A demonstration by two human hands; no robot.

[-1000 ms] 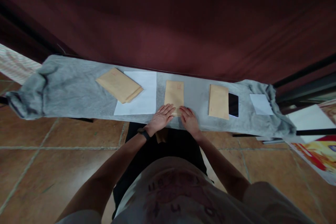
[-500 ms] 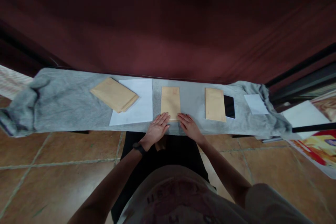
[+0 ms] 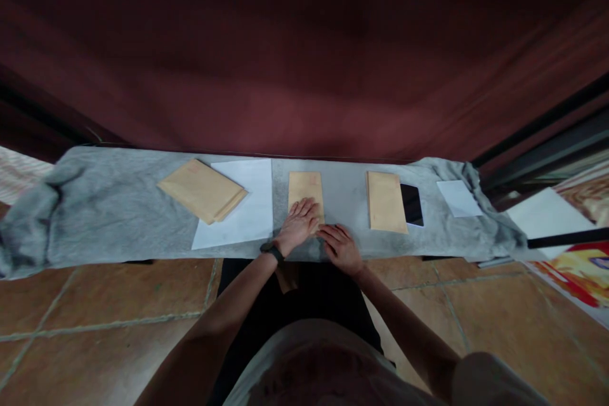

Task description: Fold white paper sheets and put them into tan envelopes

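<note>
A brown paper envelope [image 3: 305, 185] lies flat in front of me on the grey cloth [image 3: 114, 216]. My left hand [image 3: 299, 221], with a dark band at the wrist, rests flat across the envelope's lower half, fingers stretched out. At the envelope's lower right corner, the fingertips of my right hand [image 3: 341, 247] touch its edge; that hand's fingers lie stretched out too. The left hand covers much of the envelope's near end.
To the left, a stack of brown envelopes [image 3: 202, 190] overlaps a white paper sheet [image 3: 259, 196]. On the right, more brown envelopes [image 3: 387, 203] partly cover a dark phone [image 3: 413, 205]. A small white paper [image 3: 459, 198] lies farther right. A dark red curtain [image 3: 304, 101] hangs behind.
My left hand has moved up and right from the envelope's lower left corner onto its middle. My right hand stays by the lower right corner. The whole view has shifted slightly.
</note>
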